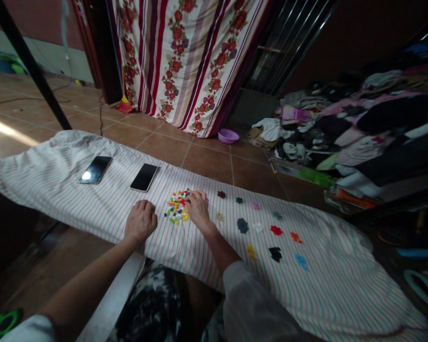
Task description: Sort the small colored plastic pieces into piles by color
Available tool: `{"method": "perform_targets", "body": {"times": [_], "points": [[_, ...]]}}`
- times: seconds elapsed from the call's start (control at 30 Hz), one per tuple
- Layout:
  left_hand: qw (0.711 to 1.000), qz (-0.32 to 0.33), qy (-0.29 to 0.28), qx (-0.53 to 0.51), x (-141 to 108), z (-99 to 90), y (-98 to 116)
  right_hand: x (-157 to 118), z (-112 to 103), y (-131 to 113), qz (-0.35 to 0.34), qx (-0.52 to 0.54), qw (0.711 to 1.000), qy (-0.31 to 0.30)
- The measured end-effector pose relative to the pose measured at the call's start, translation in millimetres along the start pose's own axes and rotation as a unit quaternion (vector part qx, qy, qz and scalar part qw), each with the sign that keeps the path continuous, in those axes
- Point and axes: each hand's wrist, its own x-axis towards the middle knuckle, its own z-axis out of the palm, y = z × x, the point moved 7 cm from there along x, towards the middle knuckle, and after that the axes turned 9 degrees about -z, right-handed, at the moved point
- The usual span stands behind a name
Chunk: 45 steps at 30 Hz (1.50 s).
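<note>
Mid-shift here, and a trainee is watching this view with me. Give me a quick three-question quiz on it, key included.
1. Which hand has its fingers at the mixed-colour pile?
A) left
B) right
C) both

2. True or false: the yellow cluster lies nearer the person than the pink cluster.

3. Fill in the number: ___ phones lie on the striped cloth.

Key:
1. B, the right hand; the left hand is beside the pile.
2. True.
3. Two.
</note>
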Motion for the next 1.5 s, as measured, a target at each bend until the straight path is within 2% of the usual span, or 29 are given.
{"method": "perform_targets", "body": {"times": [0.43, 0.7, 1.03, 1.5], "points": [[1.0, -0.003, 0.001, -0.006, 0, -1.8, 1, 10, 1, -1, -0.012, -0.013, 0.999, -0.028], [1.0, -0.001, 0.001, 0.003, 1, -1.9, 1, 5, -3, -4, -0.041, 0.032, 0.998, 0.025], [1.0, 0.008, 0.005, 0.008, 0, -1.6, 1, 0, -5, -1, -0.056, 0.073, 0.994, 0.058], [1.0, 0.016, 0.012, 0.015, -1, -1.7, 2, -28, -31, 18, 0.01, 0.081, 0.993, 0.089]]}}
